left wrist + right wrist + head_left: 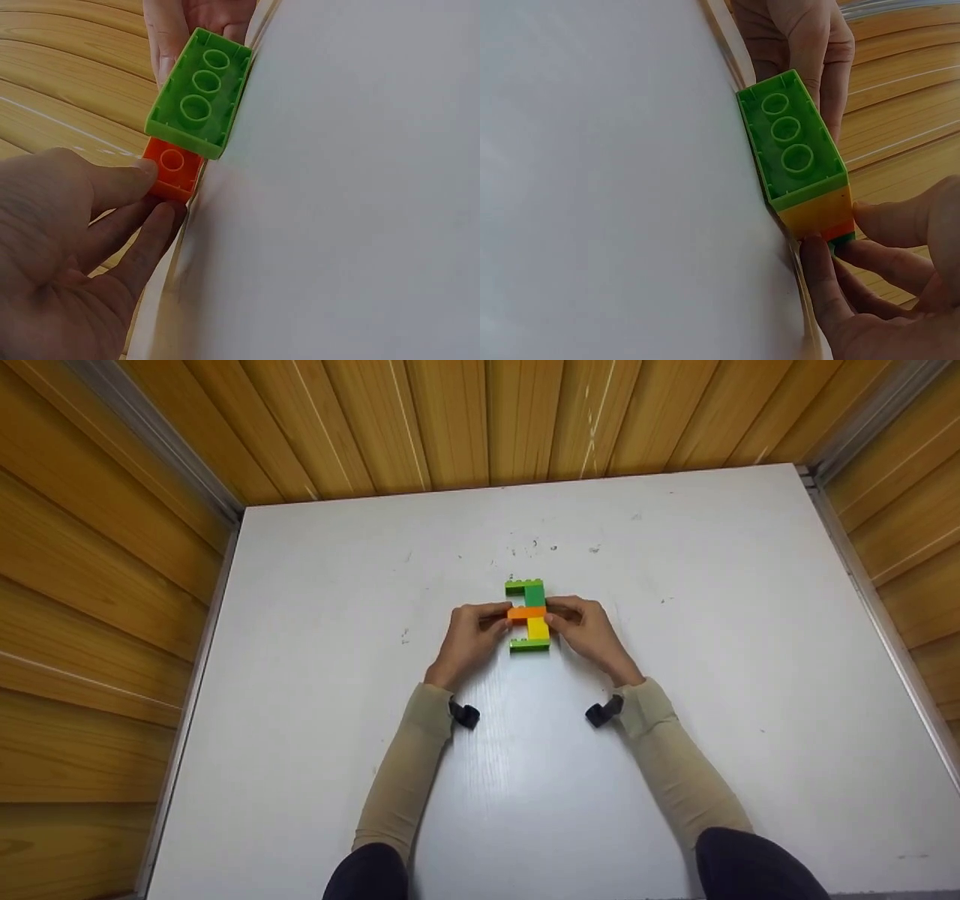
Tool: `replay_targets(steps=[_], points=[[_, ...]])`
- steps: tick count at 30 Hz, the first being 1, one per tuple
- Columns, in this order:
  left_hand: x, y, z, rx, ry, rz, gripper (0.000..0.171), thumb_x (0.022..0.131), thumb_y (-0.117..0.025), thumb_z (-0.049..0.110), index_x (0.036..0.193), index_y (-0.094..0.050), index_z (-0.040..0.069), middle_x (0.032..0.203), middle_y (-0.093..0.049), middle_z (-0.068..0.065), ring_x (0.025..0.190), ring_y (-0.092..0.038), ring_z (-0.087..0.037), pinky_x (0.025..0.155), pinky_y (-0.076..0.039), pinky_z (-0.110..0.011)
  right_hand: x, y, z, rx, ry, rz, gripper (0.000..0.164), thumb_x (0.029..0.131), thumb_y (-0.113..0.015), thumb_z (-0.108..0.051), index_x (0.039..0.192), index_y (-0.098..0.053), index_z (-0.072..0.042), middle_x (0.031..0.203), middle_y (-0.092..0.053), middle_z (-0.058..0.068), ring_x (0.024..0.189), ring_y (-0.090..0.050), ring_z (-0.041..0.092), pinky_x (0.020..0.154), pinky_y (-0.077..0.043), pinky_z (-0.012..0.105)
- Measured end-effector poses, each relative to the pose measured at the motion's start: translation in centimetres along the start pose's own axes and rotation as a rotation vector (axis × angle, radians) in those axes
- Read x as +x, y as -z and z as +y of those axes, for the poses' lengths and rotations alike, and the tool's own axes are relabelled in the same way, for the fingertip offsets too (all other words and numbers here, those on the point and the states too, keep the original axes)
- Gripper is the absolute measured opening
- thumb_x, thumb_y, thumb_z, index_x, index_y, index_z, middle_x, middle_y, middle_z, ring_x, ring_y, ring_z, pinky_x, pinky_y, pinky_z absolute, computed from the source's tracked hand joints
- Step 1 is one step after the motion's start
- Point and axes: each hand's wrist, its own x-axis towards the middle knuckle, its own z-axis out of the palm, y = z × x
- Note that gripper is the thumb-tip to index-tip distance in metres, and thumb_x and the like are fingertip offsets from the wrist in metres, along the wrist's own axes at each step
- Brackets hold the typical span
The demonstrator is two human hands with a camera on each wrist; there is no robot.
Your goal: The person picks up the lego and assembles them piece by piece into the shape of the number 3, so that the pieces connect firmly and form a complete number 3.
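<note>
A joined stack of toy building bricks lies between both hands in the head view. It has a light green brick (529,646) at the near end, then a yellow brick (538,628), an orange brick (521,613), a dark green brick (535,597) and another light green brick (523,583). My left hand (469,641) pinches the orange brick's left end between thumb and fingers. From the right side, my right hand (592,636) grips the stack around the orange and yellow bricks. Both wrist views show the near green brick's hollow underside (206,81) (785,129).
The bricks are over a white table (315,735) with small dark marks (553,547) on its far half. Wood-look panel walls (450,427) stand behind and at both sides. Each wrist carries a small black camera (466,716).
</note>
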Motion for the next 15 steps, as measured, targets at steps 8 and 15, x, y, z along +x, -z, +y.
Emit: replay_targets(steps=[8,15], points=[[-0.10,-0.09,-0.17,0.018,0.000,0.002,0.036,0.105,-0.070,0.015,0.141,-0.071,0.010,0.139,-0.073,-0.005,0.132,-0.066,-0.014,0.115,-0.051,-0.032,0.08,-0.21,0.18,-0.011,-0.029,0.000,0.040,0.107,-0.066,-0.017,0.146,-0.064,-0.004,0.145,-0.066,0.016,0.131,-0.061,0.031,0.114,-0.049,0.047],[0.03,-0.21,-0.20,0.015,0.016,-0.003,0.036,0.105,-0.070,0.015,0.141,-0.070,0.010,0.138,-0.073,-0.004,0.133,-0.065,-0.014,0.116,-0.050,-0.033,0.11,-0.24,0.43,-0.029,-0.034,0.008,0.041,0.108,-0.065,-0.018,0.147,-0.063,-0.004,0.147,-0.065,0.016,0.135,-0.059,0.032,0.118,-0.047,0.048]])
